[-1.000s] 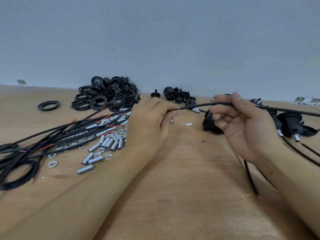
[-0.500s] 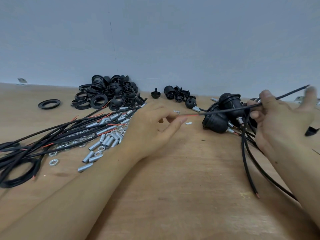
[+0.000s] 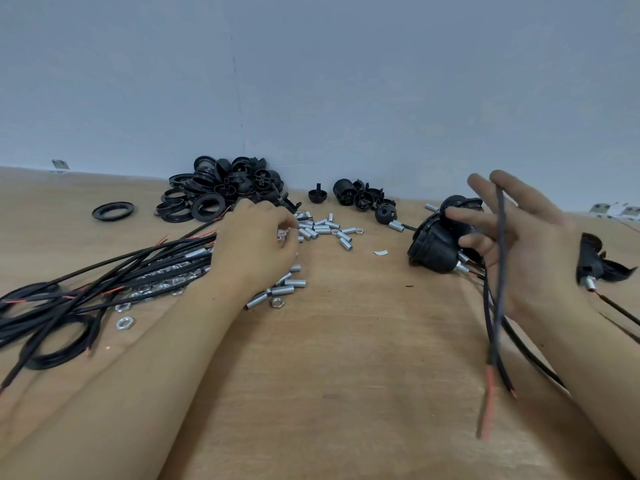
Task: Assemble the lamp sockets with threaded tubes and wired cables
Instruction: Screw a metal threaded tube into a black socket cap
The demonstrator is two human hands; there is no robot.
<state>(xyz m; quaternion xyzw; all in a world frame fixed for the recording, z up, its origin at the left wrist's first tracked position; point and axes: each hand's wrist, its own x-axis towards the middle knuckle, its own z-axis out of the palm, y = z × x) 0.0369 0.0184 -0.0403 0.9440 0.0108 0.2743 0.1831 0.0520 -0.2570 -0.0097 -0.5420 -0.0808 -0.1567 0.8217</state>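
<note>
My left hand (image 3: 256, 247) reaches over the scattered threaded tubes (image 3: 322, 230), its fingertips pinched on a small metal nut (image 3: 282, 233). My right hand (image 3: 530, 244) is raised with palm open and fingers spread. A blurred black cable (image 3: 498, 289) hangs loose in front of it, its bare red end (image 3: 488, 393) low over the table. Behind my right fingers lie assembled black sockets (image 3: 433, 244) with tubes and wires. A bundle of black cables (image 3: 104, 271) lies at the left.
A heap of black socket rings and shells (image 3: 214, 195) sits by the wall, with one ring (image 3: 113, 211) apart on the left. More socket parts (image 3: 360, 199) lie behind centre. Loose nuts (image 3: 124, 323) lie near the cables. Another wired socket (image 3: 595, 261) is at far right.
My right hand has opened and let the cable swing down to hang vertically. My left hand moved left and back from the cable end onto the tubes and nuts.
</note>
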